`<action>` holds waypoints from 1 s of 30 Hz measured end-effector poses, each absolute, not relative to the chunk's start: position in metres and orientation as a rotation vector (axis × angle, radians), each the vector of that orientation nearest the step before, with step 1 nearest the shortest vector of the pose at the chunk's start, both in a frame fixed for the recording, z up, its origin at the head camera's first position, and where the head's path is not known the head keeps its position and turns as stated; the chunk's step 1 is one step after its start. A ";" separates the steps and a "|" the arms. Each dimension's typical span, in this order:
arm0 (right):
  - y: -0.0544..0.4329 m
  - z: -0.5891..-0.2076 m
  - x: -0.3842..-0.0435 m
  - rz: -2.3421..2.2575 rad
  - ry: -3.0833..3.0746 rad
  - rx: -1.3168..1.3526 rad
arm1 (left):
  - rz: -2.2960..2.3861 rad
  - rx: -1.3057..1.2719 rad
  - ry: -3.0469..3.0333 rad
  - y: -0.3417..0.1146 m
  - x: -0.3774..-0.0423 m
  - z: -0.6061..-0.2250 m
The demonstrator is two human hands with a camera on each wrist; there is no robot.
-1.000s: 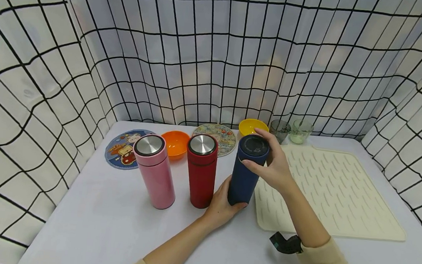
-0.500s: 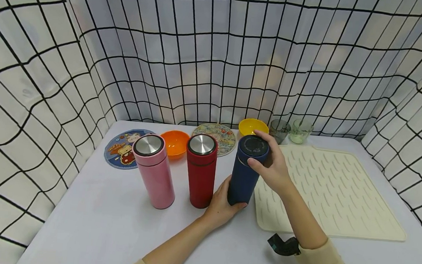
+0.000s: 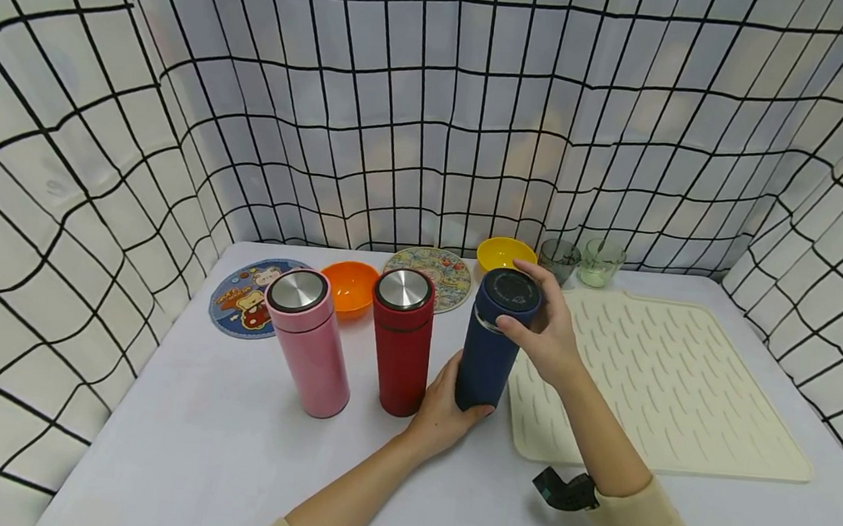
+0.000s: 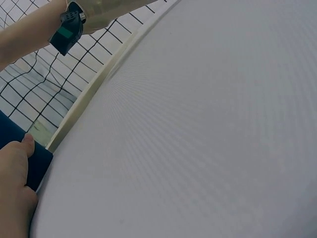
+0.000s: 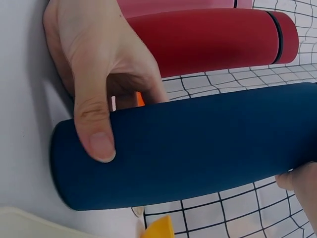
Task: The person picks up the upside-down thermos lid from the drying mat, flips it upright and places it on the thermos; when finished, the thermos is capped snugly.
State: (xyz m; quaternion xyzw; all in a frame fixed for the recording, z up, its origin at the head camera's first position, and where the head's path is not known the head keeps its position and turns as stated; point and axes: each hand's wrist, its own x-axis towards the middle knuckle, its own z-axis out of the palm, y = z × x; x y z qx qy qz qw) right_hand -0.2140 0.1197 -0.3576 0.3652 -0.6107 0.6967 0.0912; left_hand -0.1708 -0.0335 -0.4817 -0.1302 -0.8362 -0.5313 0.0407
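Note:
A dark blue thermos (image 3: 486,369) stands upright on the white table, with a black disc on top of its lid (image 3: 511,291). My left hand (image 3: 444,415) grips the body low down, thumb across the front, as the right wrist view also shows. At the top, my right hand (image 3: 547,328) holds the lid between thumb and fingers. A thin silver band shows under the lid's edge. To the left stand a red thermos (image 3: 404,362) and a pink thermos (image 3: 315,362), both with silver-topped lids; the red one is close to my left fingers.
Behind are an orange bowl (image 3: 351,290), a yellow bowl (image 3: 505,252), two glass cups (image 3: 602,262) and two round patterned mats (image 3: 245,298). A cream ridged mat (image 3: 667,385) lies right of the blue thermos. Black netting (image 3: 451,98) surrounds the table's back and sides.
The lid of the blue thermos has shifted slightly to the right, and more of the silver band shows under it. My right thumb has moved a little; my left hand keeps its place.

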 end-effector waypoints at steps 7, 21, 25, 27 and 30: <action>0.117 -0.352 -0.210 2.060 -1.876 1.048 | -1.631 -0.422 -2.545 -0.035 -0.171 -0.482; 0.113 -0.352 -0.210 2.059 -1.848 0.989 | -1.641 -0.421 -2.536 -0.035 -0.171 -0.483; 0.112 -0.352 -0.209 2.036 -1.864 0.956 | -1.635 -0.432 -2.539 -0.035 -0.171 -0.482; 0.111 -0.350 -0.208 2.013 -1.893 0.928 | -1.640 -0.435 -2.538 -0.035 -0.171 -0.482; 0.112 -0.349 -0.209 1.976 -1.952 0.909 | -1.643 -0.441 -2.536 -0.034 -0.170 -0.481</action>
